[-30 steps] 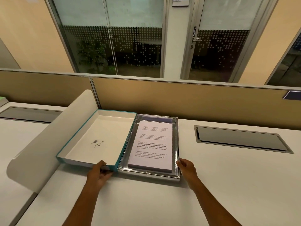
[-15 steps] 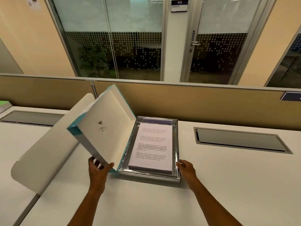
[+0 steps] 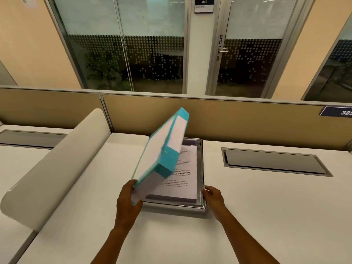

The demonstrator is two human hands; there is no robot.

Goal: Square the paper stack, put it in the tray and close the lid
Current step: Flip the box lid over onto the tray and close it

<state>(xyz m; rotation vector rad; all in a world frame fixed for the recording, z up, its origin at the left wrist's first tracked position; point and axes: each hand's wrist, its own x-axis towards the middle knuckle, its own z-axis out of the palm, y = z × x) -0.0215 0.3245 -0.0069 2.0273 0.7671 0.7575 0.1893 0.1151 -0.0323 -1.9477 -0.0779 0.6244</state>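
At the far left a curved cream divider panel (image 3: 55, 166) runs from the desk's back edge toward the near left, walling off that side. Right of it the white desk (image 3: 91, 197) lies bare up to the tray, so there is open room on the left and along the near edge.

The left hand (image 3: 128, 204) is clamped on the near corner of the teal-edged white cardboard lid (image 3: 162, 155), thumb on the upper face and fingers beneath. The lid stands tilted steeply, its left long edge low by the tray's left rim and its right side raised over the paper; it is motion-blurred. Its far corner reaches up in front of the tan partition wall (image 3: 247, 121) at the desk's back edge.

Under it sits the shiny silver rectangular tray (image 3: 202, 168), its far end close to the back edge. The white printed paper stack (image 3: 182, 187) lies flat inside the tray, edges even and parallel to the rim, with a narrow gap to the right wall.

The right hand (image 3: 213, 197) rests at the tray's near right corner, fingers loosely curled and touching the rim, closed on nothing.

Further right the desk is bare, apart from a recessed grey cable hatch (image 3: 274, 161) well apart from the tray.
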